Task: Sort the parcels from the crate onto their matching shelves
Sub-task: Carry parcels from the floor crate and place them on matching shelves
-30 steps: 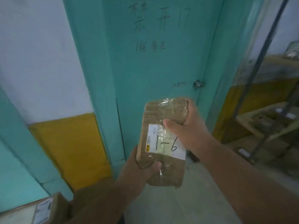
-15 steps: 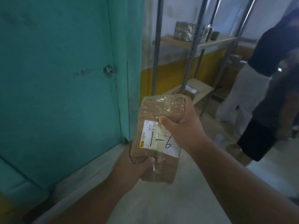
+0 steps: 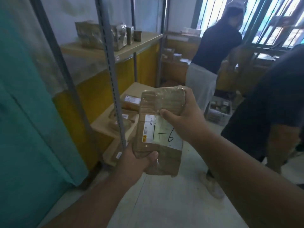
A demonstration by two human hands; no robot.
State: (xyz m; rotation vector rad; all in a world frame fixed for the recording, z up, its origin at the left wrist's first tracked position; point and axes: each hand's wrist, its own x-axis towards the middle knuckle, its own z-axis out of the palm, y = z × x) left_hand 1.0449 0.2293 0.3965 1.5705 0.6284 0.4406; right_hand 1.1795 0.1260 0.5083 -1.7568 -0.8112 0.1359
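Observation:
A brown taped parcel (image 3: 162,102) with a white label marked "1-6" is held upright in front of me by both hands. My left hand (image 3: 136,159) grips its lower left corner, thumb on the front. My right hand (image 3: 184,119) grips its upper right part, thumb pressed on the label. Behind it to the left stands a metal shelf rack (image 3: 113,89). Its upper shelf (image 3: 144,41) carries several wrapped parcels (image 3: 88,35). A lower shelf (image 3: 105,122) holds several flat labelled parcels (image 3: 130,102).
A teal door (image 3: 28,116) fills the left. Two people stand close on the right: one in a black top and grey skirt (image 3: 212,53), one in dark clothes (image 3: 269,106) at the right edge. A white crate (image 3: 218,111) sits on the floor between them. Barred windows (image 3: 278,22) lie beyond.
My view has swung right, from the teal door to the shelf rack and the two people. Both hands keep the same grip on the parcel.

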